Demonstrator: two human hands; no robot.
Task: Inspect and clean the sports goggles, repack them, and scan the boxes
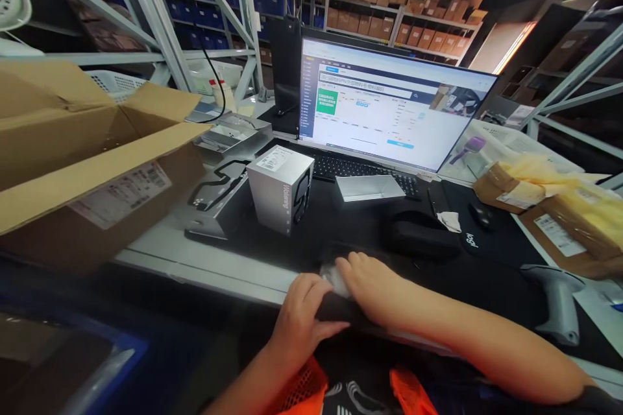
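Observation:
At the near desk edge, my left hand (302, 311) is closed on a dark item (338, 308), thumb below and fingers above. Crumpled clear plastic (335, 279) shows between the two hands. Bent fingers of my right hand (372, 285) press on the same plastic and dark item from the other side; its exact kind is hidden. Beyond them a silver box (272, 198) with a black outline graphic stands upright. An open silver box tray (368, 188) lies by the keyboard (331, 167). A black case (421, 233) rests to the right of my hands.
An open cardboard carton (180, 181) stands on the left, with flat silver boxes (214, 207) beside it. A monitor (389, 107) rises behind the keyboard. On the right are a mouse (481, 216), a barcode scanner (557, 305) and labelled parcels (559, 237). A blue bin (131, 343) sits lower left.

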